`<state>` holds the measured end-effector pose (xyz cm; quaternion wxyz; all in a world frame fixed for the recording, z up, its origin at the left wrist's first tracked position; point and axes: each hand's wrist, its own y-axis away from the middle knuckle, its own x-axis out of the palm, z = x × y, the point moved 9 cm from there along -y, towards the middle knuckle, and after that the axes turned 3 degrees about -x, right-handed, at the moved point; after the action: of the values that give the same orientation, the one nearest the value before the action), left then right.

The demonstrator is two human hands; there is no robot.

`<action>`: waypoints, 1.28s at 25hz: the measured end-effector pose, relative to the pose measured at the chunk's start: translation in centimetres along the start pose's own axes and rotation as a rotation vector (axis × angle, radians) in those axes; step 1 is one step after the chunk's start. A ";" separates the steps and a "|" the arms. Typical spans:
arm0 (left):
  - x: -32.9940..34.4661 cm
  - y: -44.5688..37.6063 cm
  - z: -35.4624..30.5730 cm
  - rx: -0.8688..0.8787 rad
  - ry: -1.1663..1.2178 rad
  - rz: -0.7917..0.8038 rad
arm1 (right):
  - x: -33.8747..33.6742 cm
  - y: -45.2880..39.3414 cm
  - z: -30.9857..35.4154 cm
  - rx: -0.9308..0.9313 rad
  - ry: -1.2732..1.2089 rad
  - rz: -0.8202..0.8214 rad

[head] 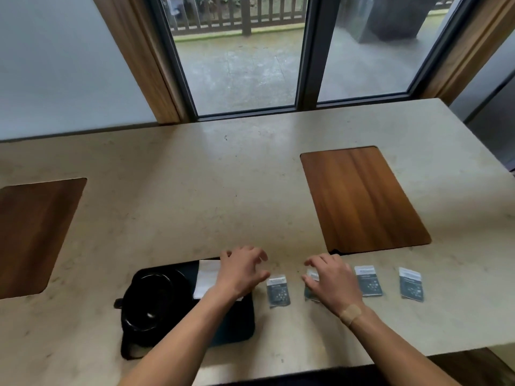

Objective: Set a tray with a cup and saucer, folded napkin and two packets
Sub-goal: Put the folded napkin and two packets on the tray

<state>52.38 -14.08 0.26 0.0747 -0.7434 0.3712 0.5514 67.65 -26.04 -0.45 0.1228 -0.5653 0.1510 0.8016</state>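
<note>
Black tray (237, 327) at counter's near edge, left hand (242, 270) spread above it, right hand (331, 282) spread over a packet (310, 285)

Cup (152, 298) & napkin (206, 278) on tray (237, 327); packets (369, 281) to its right.

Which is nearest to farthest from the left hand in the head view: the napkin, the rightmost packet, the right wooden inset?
1. Napkin: on the black tray, partly under the left hand.
2. Right wooden inset: beyond and to the right, set into the table.
3. Rightmost packet: far right on the table, past the right hand.
</note>
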 end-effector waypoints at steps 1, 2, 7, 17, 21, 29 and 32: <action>0.5 0.1 -0.6 -0.020 -0.014 -0.007 | 0.1 0.2 -1.0 -0.009 0.003 0.023; 0.9 0.2 -1.0 -0.039 -0.038 -0.014 | 0.3 0.3 -1.9 -0.015 -0.002 0.045; 2.9 1.1 -1.5 -0.162 -0.134 -0.009 | 0.2 1.2 -5.4 -0.013 -0.050 0.069; 6.2 1.6 -1.8 -0.148 -0.246 0.036 | 2.9 1.2 -5.6 0.007 -0.037 0.147; 6.9 1.4 -1.6 -0.123 -0.281 0.041 | 3.4 0.9 -5.5 0.054 -0.045 0.159; 7.0 -0.1 -1.6 -0.087 -0.227 0.112 | 4.1 -0.2 -5.1 0.114 -0.092 0.245; 7.0 -0.2 -1.7 -0.060 -0.199 0.140 | 4.3 -0.3 -4.8 0.144 -0.131 0.293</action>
<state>54.58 -18.13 -5.25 0.0503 -0.6593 0.3962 0.6370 70.50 -27.47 -6.04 0.0545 -0.4735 0.2805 0.8331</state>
